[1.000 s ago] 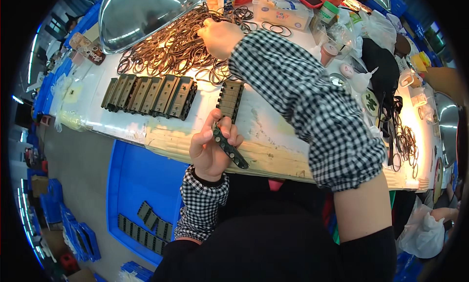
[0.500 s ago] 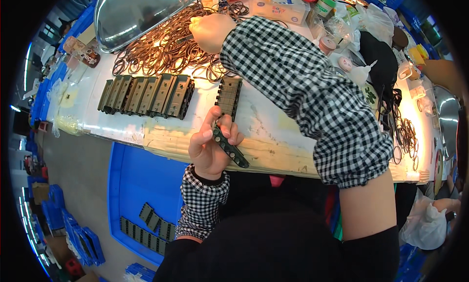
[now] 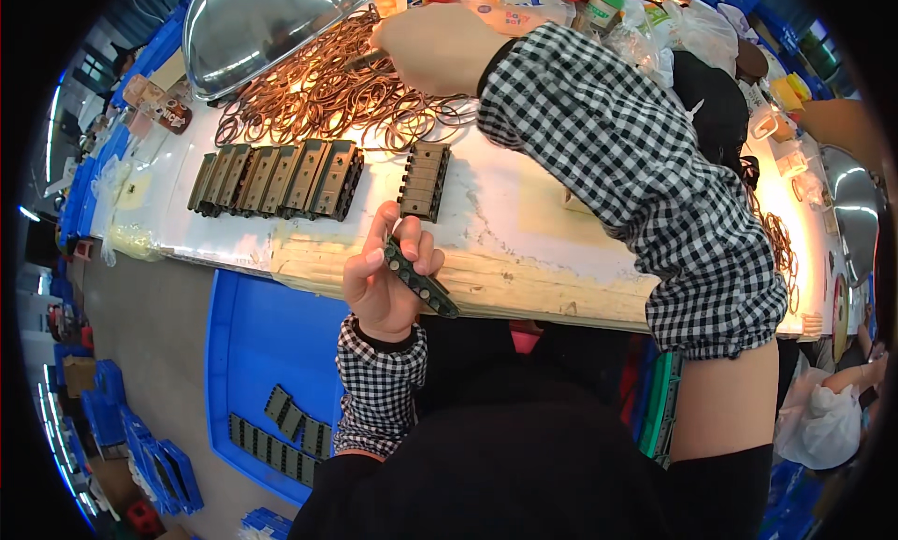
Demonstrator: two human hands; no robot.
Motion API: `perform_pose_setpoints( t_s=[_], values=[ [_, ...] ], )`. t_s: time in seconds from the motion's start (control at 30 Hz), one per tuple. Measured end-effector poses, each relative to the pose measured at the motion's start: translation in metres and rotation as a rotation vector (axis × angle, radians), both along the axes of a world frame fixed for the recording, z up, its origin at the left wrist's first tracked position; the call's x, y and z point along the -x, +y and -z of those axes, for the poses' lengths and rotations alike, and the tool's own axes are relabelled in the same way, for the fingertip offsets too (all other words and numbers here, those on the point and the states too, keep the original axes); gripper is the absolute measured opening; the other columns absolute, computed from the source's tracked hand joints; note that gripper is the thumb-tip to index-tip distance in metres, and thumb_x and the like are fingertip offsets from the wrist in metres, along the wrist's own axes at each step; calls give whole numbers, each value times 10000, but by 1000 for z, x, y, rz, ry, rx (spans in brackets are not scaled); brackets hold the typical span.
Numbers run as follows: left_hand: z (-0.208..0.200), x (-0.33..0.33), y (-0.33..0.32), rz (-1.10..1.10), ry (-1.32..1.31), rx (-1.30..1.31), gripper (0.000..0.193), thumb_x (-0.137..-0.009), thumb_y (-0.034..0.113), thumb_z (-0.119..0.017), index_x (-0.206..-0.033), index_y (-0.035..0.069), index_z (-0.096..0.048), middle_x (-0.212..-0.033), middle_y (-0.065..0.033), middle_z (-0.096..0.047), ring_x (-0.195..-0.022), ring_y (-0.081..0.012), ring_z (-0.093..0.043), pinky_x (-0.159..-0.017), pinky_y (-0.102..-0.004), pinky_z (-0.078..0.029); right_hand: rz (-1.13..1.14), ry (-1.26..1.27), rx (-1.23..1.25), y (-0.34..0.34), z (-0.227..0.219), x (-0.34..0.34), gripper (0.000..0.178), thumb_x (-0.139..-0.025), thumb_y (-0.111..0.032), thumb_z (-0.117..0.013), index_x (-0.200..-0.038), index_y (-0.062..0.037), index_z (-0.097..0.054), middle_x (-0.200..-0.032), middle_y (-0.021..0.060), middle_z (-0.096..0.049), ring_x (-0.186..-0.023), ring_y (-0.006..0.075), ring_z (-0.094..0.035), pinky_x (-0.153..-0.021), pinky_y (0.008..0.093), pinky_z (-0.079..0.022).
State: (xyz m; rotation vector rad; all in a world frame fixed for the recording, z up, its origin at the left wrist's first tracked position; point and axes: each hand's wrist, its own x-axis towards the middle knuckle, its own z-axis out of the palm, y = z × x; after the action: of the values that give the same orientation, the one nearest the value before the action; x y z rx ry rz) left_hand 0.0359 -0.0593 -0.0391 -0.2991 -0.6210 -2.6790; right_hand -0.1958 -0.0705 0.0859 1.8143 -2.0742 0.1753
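A dark flat slotted block (image 3: 418, 278) is held in the left hand (image 3: 382, 288), just off the near edge of the white worktable (image 3: 524, 213). The fingers are curled closed around it: the thumb is laid up along one side and the other fingertips are wrapped over the top edge, so the piece is pinched upright-ish and tilted, with its lower end sticking out past the palm toward the right. A row of small round holes can be seen along its exposed edge.

The right hand (image 3: 432, 46) is stretched way across the table into the pile of brown rubber rings (image 3: 327, 96). It looks loosely closed over the rings, but whether a ring is actually pinched can't be told, since the fingertips are buried in the pile and washed out by the lamp glare. So the held block and the right hand are well apart, with most of the table between them.

On the table, just beyond the left hand, a single matching block (image 3: 425, 181) is laid flat by itself. To its left, a row of similar blocks (image 3: 276, 179) is lined up leaning against one another. A shiny metal bowl (image 3: 257, 21) is parked behind the rings. Under the table edge, a blue crate (image 3: 267, 353) with more dark blocks (image 3: 281, 437) in it can be seen.
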Motion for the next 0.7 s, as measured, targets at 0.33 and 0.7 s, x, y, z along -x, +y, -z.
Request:
perform_pose_setpoints(
  t_s=[0.33,0.7],
  values=[
    [-40,-17,10,-48,32,182,804,-770,252,-608,-1444,-59,-298,-1530,-324,-186,-698,-141,-591,-630,-250,-401,-383,-681,151,147,-24,-56,213,-868,-153,-582,-929,27,-680,-801,195,-652,-746,338,-644,-674,401,-498],
    [-30,2,44,267,-3,62,843,-729,284,-656,-1404,-106,-334,-1269,-169,-524,-640,-145,-578,-587,-271,-374,65,-1348,144,260,7,-69,174,-925,-80,-600,-1003,38,-702,-925,98,-702,-840,119,-615,-742,252,-470]
  ],
)
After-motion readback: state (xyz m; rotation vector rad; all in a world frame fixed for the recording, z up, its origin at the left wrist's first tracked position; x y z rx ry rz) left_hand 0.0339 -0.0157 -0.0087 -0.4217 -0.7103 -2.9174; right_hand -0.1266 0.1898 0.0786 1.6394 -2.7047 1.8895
